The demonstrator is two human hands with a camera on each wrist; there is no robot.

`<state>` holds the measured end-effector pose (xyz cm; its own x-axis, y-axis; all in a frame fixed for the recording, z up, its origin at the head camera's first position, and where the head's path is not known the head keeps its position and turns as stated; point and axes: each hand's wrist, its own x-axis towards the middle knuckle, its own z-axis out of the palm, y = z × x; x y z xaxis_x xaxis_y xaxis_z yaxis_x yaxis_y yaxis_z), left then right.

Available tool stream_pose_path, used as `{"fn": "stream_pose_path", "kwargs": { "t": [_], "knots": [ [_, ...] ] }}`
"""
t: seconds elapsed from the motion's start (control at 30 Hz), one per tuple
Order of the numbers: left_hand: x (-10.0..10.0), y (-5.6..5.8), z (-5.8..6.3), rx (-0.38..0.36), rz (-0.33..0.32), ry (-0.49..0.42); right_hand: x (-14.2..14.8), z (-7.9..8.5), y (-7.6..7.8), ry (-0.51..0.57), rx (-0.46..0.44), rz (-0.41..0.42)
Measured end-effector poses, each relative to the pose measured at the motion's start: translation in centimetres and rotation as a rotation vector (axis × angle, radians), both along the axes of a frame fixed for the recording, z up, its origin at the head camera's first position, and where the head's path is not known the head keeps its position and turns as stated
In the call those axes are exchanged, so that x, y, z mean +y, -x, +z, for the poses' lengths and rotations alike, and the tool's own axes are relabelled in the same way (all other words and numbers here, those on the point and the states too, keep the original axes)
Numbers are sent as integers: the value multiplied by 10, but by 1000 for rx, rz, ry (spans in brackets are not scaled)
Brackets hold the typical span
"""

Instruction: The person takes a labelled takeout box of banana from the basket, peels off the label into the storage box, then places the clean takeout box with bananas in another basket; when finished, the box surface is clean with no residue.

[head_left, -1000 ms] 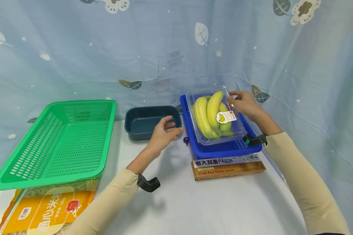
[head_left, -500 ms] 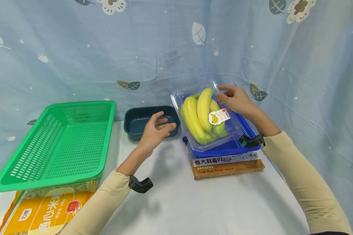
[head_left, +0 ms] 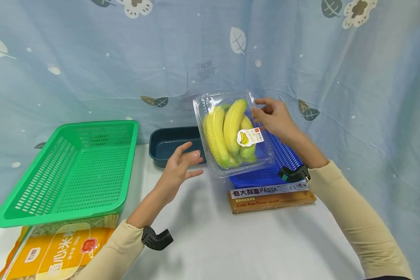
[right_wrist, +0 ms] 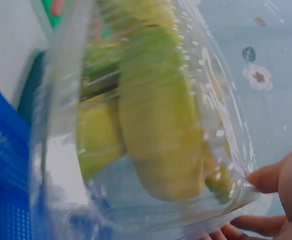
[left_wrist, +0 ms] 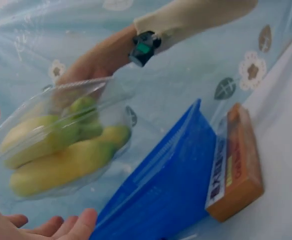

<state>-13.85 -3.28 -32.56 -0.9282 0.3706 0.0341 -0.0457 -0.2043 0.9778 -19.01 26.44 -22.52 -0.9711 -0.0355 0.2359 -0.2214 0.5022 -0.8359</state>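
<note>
A clear plastic clamshell container (head_left: pixel 200 116) with yellow-green bananas (head_left: pixel 233 126) inside hangs tilted in the air. My right hand (head_left: pixel 274 118) pinches its upper right edge; in the right wrist view the thumb (right_wrist: pixel 268 178) and fingers meet at a corner of the plastic. Left of the container, my left hand (head_left: pixel 177 167) is held up with fingers spread, holding nothing. Below and to the right lies a blue perforated basket (head_left: pixel 287 157), partly covered by the container. The container also overlaps the right end of a dark teal bin (head_left: pixel 162 146).
A large green basket (head_left: pixel 132 159) stands at the left, over an orange food bag (head_left: pixel 64 251). In front of the blue basket lies a pasta box (head_left: pixel 273 202) labelled crab roe sauce. A patterned blue curtain (head_left: pixel 126 70) closes off the back and right.
The banana container has risen out of the blue basket and moved left with my right hand. My left hand has drawn back left and lower. The lollipop on the table is now hidden.
</note>
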Motion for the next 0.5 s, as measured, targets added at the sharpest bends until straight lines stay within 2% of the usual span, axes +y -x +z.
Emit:
{"fn": "stream_pose_path", "kwargs": {
  "t": [0.13,0.3,0.37,0.5],
  "knots": [
    [-2,-12,1,-5,-39,-23,-11,0,-1,83,14,-43],
    [-1,-22,1,0,-61,-53,-25,-8,-4,105,26,-57],
    [1,-23,1,3,-38,-68,-33,-11,-6,102,22,-63],
    [-1,-24,-1,5,65,-83,-50,-16,-11,113,0,-71]
  ]
}}
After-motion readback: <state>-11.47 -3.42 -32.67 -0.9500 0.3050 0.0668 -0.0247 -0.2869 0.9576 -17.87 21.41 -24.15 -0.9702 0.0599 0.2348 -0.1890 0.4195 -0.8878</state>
